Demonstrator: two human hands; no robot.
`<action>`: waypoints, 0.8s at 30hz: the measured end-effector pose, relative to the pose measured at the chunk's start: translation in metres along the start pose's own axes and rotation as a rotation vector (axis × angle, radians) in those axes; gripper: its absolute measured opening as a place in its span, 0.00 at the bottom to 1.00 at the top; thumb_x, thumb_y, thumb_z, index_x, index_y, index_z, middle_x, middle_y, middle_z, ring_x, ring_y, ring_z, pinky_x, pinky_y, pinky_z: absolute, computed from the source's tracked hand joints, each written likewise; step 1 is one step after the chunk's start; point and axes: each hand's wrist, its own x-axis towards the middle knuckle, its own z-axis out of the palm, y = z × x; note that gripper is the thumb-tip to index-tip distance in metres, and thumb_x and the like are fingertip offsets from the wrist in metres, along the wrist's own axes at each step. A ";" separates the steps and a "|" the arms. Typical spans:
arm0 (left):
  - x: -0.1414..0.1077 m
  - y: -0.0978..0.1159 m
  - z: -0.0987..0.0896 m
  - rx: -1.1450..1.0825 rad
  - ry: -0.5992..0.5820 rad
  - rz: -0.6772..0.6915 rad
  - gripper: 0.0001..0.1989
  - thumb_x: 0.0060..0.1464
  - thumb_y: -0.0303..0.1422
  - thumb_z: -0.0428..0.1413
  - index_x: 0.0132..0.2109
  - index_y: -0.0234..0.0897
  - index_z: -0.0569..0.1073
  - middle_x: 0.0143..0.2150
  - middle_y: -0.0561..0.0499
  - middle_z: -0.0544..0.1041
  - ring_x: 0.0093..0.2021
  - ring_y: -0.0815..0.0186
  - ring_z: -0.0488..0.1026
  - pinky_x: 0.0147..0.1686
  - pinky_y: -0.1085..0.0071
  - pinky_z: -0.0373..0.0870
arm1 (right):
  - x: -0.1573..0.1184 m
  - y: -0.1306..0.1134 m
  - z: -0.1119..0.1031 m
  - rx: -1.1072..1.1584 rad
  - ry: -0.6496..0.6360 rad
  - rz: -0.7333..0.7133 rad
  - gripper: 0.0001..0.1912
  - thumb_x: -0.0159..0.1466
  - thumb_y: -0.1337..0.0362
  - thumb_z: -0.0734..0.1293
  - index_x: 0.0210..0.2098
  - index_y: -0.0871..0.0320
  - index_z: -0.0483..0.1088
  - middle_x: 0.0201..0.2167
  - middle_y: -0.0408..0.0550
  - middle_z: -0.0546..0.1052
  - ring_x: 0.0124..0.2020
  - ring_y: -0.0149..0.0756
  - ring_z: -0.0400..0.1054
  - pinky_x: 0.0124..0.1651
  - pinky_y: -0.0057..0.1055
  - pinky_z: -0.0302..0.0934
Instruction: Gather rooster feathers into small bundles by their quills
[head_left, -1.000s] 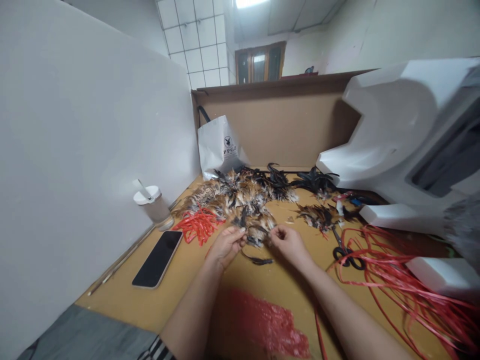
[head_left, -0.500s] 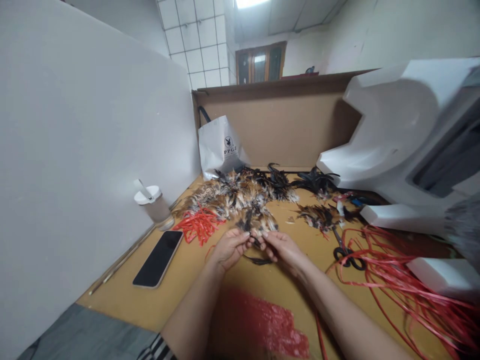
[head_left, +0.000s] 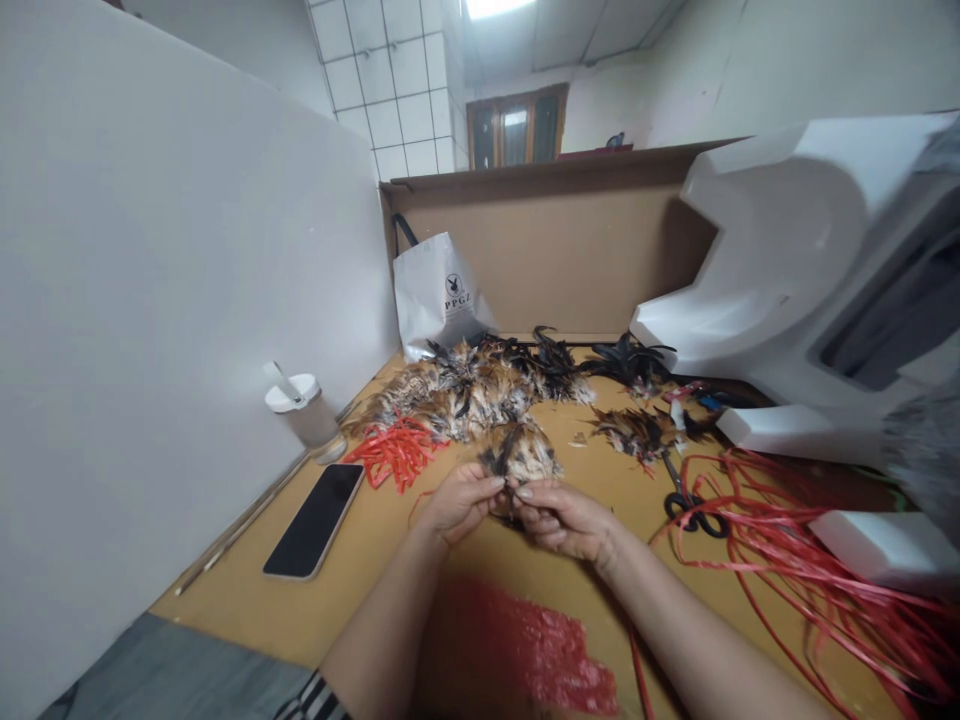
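My left hand [head_left: 459, 504] and my right hand [head_left: 568, 518] meet over the table, thumbs and forefingers pinched with the tips almost touching. Between the fingertips are dark feathers [head_left: 508, 487], their quill ends mostly hidden by the fingers. Just beyond lies a small bunch of brown and pale feathers [head_left: 531, 455]; whether it joins the held ones I cannot tell. A larger heap of brown, grey and black feathers [head_left: 480, 390] spreads farther back. Short red plastic strips [head_left: 397, 452] lie left of it.
On the left are a phone [head_left: 315, 520] and a lidded cup [head_left: 307, 415]. Scissors [head_left: 694, 510], long red strips [head_left: 795, 560] and another feather pile [head_left: 637, 432] lie right. White foam [head_left: 765, 250] and a paper bag [head_left: 439, 290] stand behind. Red patch [head_left: 555, 650] in front.
The fingertips have shifted slightly and stay pinched together. A dark curved feather that hung below the hands no longer shows there. The view has moved a little.
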 end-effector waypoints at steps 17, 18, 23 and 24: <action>0.003 -0.007 0.003 0.025 0.077 0.015 0.09 0.38 0.31 0.61 0.29 0.28 0.73 0.26 0.47 0.73 0.24 0.71 0.67 0.30 0.73 0.61 | 0.006 0.009 0.009 0.057 0.006 -0.014 0.12 0.51 0.64 0.67 0.28 0.58 0.58 0.15 0.32 0.55 0.12 0.16 0.40 0.14 0.16 0.31; 0.003 -0.007 0.003 0.019 0.075 0.012 0.10 0.38 0.31 0.61 0.29 0.28 0.73 0.26 0.47 0.73 0.25 0.70 0.67 0.30 0.73 0.61 | 0.007 0.009 0.010 0.029 0.026 -0.031 0.12 0.51 0.64 0.68 0.28 0.58 0.58 0.15 0.32 0.55 0.12 0.16 0.40 0.15 0.16 0.31; 0.007 -0.010 -0.001 -0.035 0.163 0.031 0.09 0.39 0.31 0.60 0.30 0.29 0.73 0.31 0.45 0.75 0.31 0.68 0.70 0.35 0.72 0.63 | 0.011 0.007 0.011 -0.154 0.352 -0.259 0.14 0.48 0.60 0.69 0.24 0.60 0.60 0.13 0.34 0.59 0.12 0.17 0.43 0.14 0.18 0.32; 0.007 -0.010 -0.002 -0.046 0.197 0.023 0.08 0.39 0.30 0.60 0.30 0.29 0.73 0.32 0.45 0.75 0.32 0.68 0.70 0.35 0.73 0.63 | 0.011 0.006 0.011 -0.185 0.422 -0.324 0.14 0.48 0.59 0.69 0.23 0.60 0.61 0.12 0.33 0.58 0.11 0.18 0.44 0.14 0.19 0.33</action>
